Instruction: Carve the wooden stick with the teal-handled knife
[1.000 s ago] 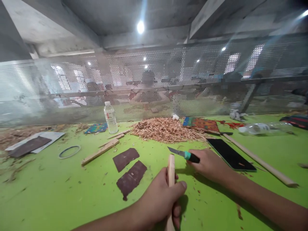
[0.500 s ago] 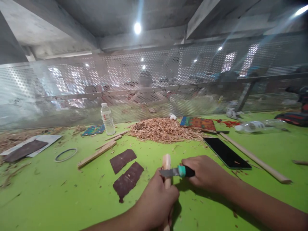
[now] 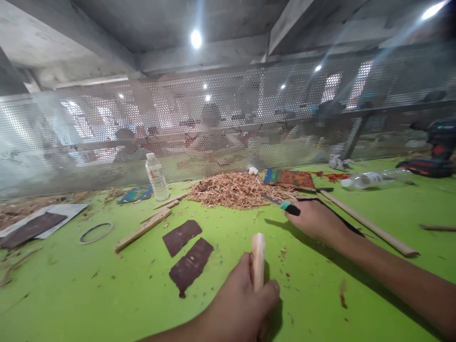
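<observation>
Low in the centre of the frame, the left hand wraps its fingers and thumb tight around a pale wooden stick, whose rounded end stands up out of the fist. Up and to the right, well apart from it, the right hand clenches a teal-collared knife, blade pointing toward the heap of wood shavings on the green table.

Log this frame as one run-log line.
left hand: grips wooden stick upright | right hand: holds knife, extended toward shavings pile | blade off stick
</observation>
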A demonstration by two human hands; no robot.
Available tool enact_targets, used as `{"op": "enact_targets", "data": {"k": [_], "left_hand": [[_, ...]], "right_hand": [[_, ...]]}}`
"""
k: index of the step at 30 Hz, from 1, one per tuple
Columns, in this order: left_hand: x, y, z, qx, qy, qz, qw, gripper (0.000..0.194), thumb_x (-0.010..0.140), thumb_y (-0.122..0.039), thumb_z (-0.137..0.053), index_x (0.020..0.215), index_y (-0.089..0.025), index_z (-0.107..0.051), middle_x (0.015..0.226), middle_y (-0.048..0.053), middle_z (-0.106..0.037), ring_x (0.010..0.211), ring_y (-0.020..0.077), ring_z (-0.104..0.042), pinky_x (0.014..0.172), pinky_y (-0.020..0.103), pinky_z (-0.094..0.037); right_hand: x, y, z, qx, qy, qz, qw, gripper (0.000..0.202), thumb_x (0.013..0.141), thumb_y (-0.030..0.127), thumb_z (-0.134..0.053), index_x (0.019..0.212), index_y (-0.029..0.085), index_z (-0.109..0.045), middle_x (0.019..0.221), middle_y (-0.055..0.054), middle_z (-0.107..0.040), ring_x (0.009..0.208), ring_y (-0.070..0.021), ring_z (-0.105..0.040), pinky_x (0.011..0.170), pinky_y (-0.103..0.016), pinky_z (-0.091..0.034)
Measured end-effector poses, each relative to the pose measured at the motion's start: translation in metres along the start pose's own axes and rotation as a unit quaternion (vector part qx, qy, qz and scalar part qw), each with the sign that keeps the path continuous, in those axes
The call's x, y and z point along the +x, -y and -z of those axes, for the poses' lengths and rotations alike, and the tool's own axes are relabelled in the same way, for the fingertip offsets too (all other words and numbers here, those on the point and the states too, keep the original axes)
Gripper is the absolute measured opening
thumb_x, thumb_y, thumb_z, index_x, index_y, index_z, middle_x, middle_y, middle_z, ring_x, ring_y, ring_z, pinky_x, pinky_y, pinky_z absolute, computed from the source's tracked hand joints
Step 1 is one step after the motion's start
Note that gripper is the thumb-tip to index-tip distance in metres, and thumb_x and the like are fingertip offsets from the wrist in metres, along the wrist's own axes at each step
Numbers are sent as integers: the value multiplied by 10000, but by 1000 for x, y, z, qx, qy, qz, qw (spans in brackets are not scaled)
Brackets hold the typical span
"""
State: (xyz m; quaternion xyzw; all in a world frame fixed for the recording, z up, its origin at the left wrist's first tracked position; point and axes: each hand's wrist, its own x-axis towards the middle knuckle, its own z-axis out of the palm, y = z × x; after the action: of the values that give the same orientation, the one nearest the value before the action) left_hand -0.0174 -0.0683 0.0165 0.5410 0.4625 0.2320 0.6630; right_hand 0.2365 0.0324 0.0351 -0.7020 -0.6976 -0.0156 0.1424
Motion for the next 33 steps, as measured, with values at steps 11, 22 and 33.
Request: {"op": "enact_targets", "data": {"k": [11,22,33], "left_hand": [[4,-7,13,-109,55,-18,992,343,882,-276,-548,1152,-249,-338,534,-103,-517,424,115,-499,425,226,-522],[3,-11,12,-44,-10,-16,999,323,944,-306,-586,1189,-228,-391,596,-102,-500,390,82,-468,383,188,-431],[4,-3,5,-41,-31,-4,999,330,853,-161,-558,1141,-216,-405,543,-129,-425,349,81,-393,339,193,-383]], "right_hand": [[-18,19,-5,42,17,102,994,227,907,276,-557,701,208,-622,659,-53,-685,586,-192,-552,558,-290,-277],[-38,32,-8,59,45,259,963,143,802,225,-574,666,213,-531,624,-21,-632,559,-161,-516,562,-282,-233],[-40,40,-15,47,62,266,961,59,792,210,-576,734,208,-577,685,-28,-671,588,-161,-547,577,-284,-258]]}}
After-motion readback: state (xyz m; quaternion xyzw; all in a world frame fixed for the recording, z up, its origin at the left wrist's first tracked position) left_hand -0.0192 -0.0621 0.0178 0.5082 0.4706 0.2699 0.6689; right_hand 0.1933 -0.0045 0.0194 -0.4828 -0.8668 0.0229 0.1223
